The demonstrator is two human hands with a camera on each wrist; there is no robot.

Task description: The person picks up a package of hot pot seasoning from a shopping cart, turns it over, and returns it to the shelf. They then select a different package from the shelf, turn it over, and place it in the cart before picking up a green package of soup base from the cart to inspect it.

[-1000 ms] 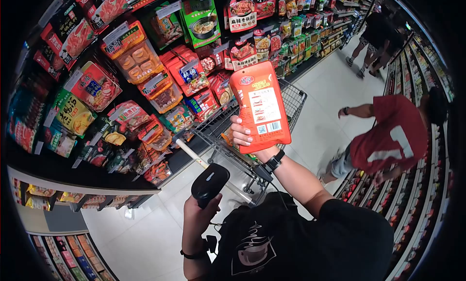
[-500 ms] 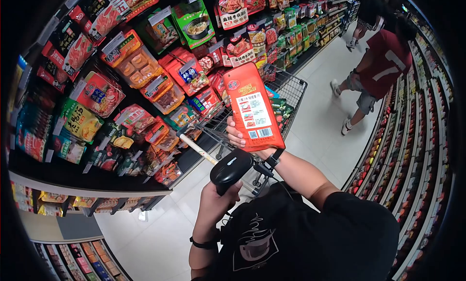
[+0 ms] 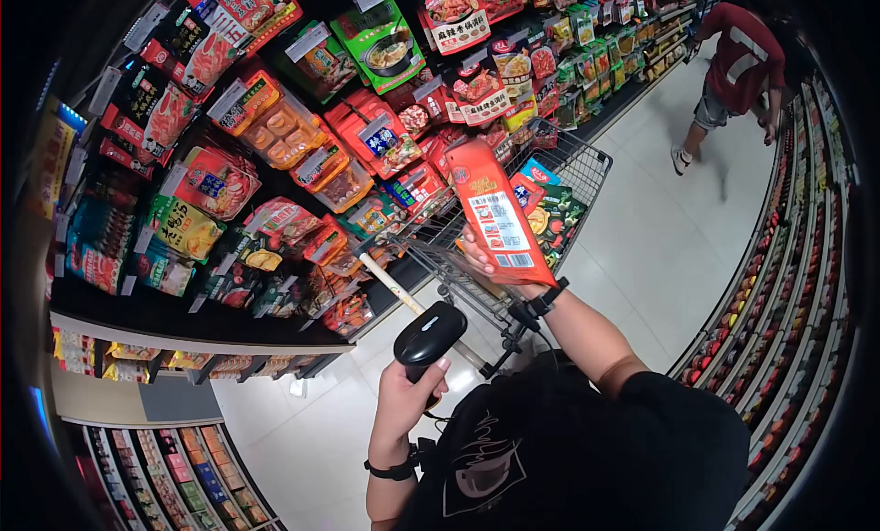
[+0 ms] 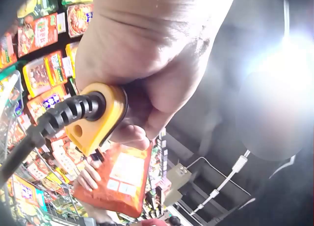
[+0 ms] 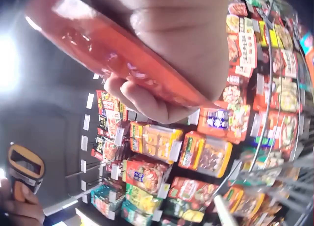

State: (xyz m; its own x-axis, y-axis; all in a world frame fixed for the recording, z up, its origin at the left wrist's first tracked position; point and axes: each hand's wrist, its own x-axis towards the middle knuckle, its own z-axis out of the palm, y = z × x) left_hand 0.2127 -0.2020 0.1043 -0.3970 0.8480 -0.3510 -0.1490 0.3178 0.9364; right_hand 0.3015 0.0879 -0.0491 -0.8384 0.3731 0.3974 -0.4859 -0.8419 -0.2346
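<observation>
In the head view my left hand (image 3: pixel 408 393) grips a black barcode scanner (image 3: pixel 431 337) by its handle, with the head aimed toward a red food pouch (image 3: pixel 490 187). My right hand (image 3: pixel 478 254) holds that pouch near its lower left edge, its printed back and barcode facing me. From the left wrist, the scanner's yellow handle end (image 4: pixel 105 113) and cable (image 4: pixel 61 115) show below the palm, and the pouch (image 4: pixel 130 174) lies beyond. In the right wrist view, fingers (image 5: pixel 147 100) curl round the pouch edge, and the scanner's yellow-rimmed window (image 5: pixel 27 159) faces this way.
A wire shopping cart (image 3: pixel 587 160) with several packets in it stands beyond the pouch, its pale handle (image 3: pixel 394 283) near the scanner. Hanging food packets (image 3: pixel 376 141) fill the left shelves. Farther up the aisle is a person in a dark red shirt (image 3: pixel 744 54). Shelves (image 3: pixel 779 283) line the right.
The scanner has moved right, closer below the pouch. The pouch has turned and tilted, looking narrower now. The person in the red shirt has walked farther up the aisle.
</observation>
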